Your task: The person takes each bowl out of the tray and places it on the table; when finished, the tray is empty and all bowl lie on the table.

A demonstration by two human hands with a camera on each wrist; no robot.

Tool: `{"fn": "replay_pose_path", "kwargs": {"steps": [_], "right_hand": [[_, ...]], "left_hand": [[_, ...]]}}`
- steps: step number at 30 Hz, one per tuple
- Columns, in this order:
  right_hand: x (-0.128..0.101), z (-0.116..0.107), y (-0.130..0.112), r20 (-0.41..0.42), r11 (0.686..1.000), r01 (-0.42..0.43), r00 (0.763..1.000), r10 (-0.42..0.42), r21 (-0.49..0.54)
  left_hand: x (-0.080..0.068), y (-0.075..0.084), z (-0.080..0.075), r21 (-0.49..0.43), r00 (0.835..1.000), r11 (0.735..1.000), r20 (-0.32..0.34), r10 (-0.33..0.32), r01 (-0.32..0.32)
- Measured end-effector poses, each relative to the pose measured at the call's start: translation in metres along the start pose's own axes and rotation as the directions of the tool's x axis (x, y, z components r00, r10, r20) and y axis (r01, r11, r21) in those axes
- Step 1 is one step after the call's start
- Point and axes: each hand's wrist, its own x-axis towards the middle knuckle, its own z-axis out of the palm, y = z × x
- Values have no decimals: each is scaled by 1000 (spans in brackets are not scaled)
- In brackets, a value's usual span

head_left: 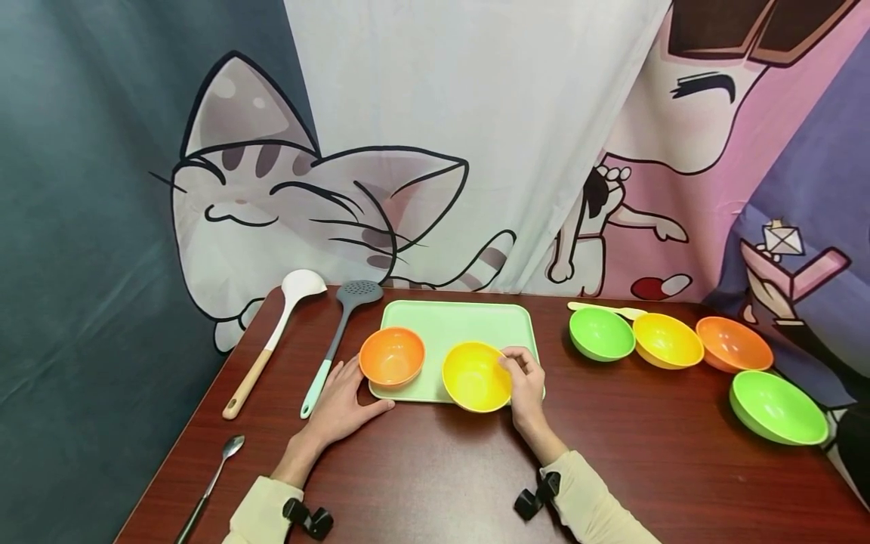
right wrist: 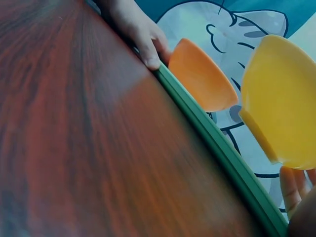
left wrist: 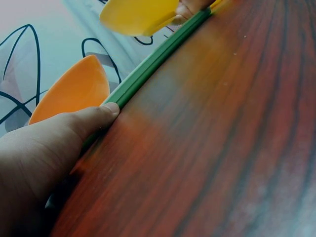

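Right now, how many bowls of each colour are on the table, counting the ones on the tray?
Orange bowls: 2
Yellow bowls: 2
Green bowls: 2
Total: 6 bowls. The right hand holds one yellow bowl at the tray.

Six bowls [head_left: 392,357], one tray [head_left: 454,326], four utensils [head_left: 337,345].

4 bowls [head_left: 667,340], 3 utensils [head_left: 273,338] aside

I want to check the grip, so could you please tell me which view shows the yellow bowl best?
The head view: the whole yellow bowl shows, tilted on the green tray, right hand holding its rim. The right wrist view shows its underside; the left wrist view only an edge.
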Motion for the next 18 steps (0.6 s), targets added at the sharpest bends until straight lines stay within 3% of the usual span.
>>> {"fn": "replay_pose_path", "kwargs": {"steps": [5, 9, 18], "right_hand": [[-2, -2, 1, -39, 995, 63, 997, -60, 83], [-4, -5, 1, -62, 991, 94, 994, -89, 92], [-18, -31, -9, -79, 981, 97, 993, -85, 168]], "left_hand": [[-1, 0, -1, -5, 1000, 1000, 2, -2, 2], [-2, -1, -1, -1, 1000, 1000, 3, -5, 5], [0, -2, 0, 2, 1000, 1000, 10, -6, 6]]}}
